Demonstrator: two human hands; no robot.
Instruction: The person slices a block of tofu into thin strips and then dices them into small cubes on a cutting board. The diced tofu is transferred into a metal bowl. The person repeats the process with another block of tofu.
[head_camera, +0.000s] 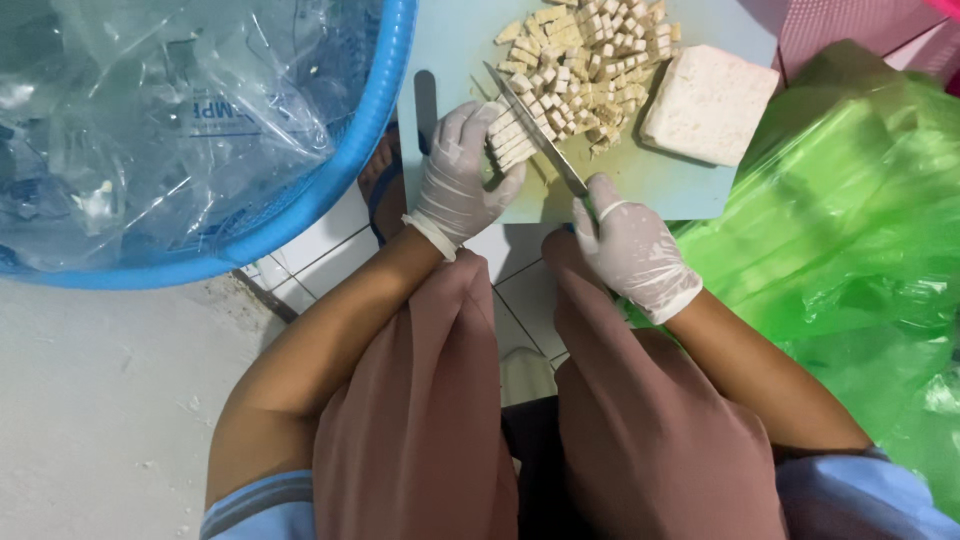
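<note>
My left hand (458, 180), in a white glove, was curled over a stack of pale tempeh strips (508, 140) on the light blue cutting board (640, 185), fingers pressing them down. My right hand (632, 250), gloved too, gripped the handle of a knife (535, 130); the blade ran diagonally up-left, edge resting across the strips just beside my left fingertips. Beyond the blade sat a pile of small cubes (590, 55) at the top of the board. A whole uncut block (708, 103) lay on the board's right side, touching the pile. A blue basin (300, 200) lined with clear plastic was to the left, a green plastic bag (860, 220) to the right. The board rested on a white tiled floor (310, 250).
</note>
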